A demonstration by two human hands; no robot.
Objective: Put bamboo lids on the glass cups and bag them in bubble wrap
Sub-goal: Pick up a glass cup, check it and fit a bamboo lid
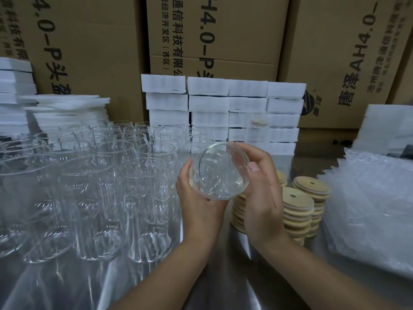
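Both hands hold one glass cup (220, 172) in the air over the counter (223, 276), its mouth tipped toward the camera. The left hand (196, 198) cradles the wall from below with curled fingers, and the right hand (261, 198) wraps the other side, thumb lying on the rim. No lid is on it yet. The step looks like readying this cup for a lid — so hold it low with the left hand, free the right, and take the top disc from the bamboo lids (298, 204) stacked just beneath. Level the mouth first, then seat the lid flat and press evenly. The bubble wrap (368, 209) lies near on the right — steer clear of the crowded unlidded cups (89, 186) on the left.
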